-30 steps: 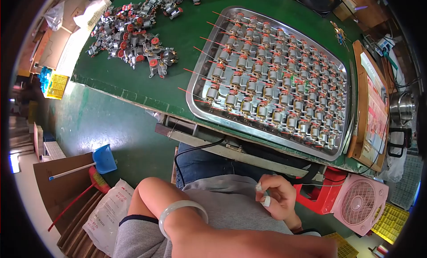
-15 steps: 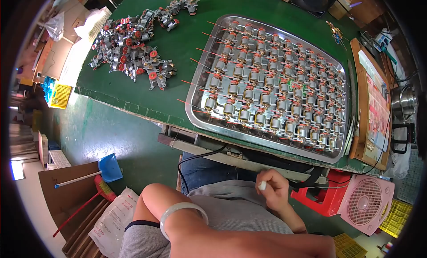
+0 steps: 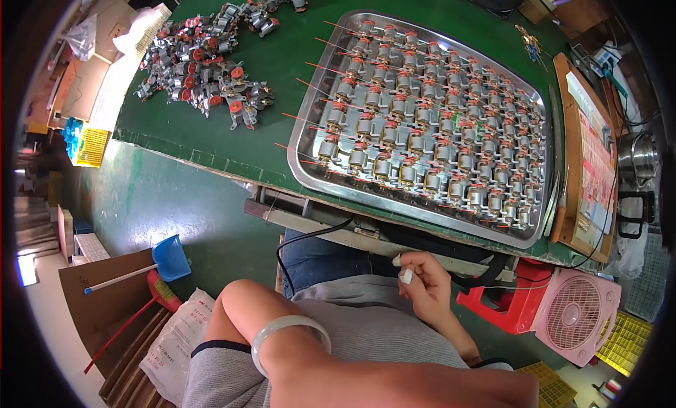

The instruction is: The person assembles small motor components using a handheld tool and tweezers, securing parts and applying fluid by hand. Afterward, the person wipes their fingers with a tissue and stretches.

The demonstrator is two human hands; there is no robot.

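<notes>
My right hand (image 3: 428, 287) is raised in front of my torso, just below the table edge. Its fingers are loosely curled, with white wraps on the thumb and a fingertip, a small gap between them and nothing visible in the hand. My left arm, with a pale bangle (image 3: 290, 332) at the wrist, bends up close to the camera. The back of my left hand (image 3: 401, 385) fills the bottom of the view; its fingers are hidden. Beyond the table edge, a metal tray (image 3: 301, 170) holds rows of small silver motors (image 3: 417, 140) with red parts and thin red wires.
A pile of loose motors (image 3: 204, 70) lies on the green table (image 3: 204, 144). Right of the tray is a wooden board (image 3: 572, 197) with papers. Below are a red stool (image 3: 503, 316), a pink fan (image 3: 574, 316), a blue dustpan (image 3: 171, 258) and a white sack (image 3: 179, 344).
My right hand has risen slightly and shifted left, and its thumb and fingertip wraps are now closer together than a second ago. My left arm stays nearly where it was.
</notes>
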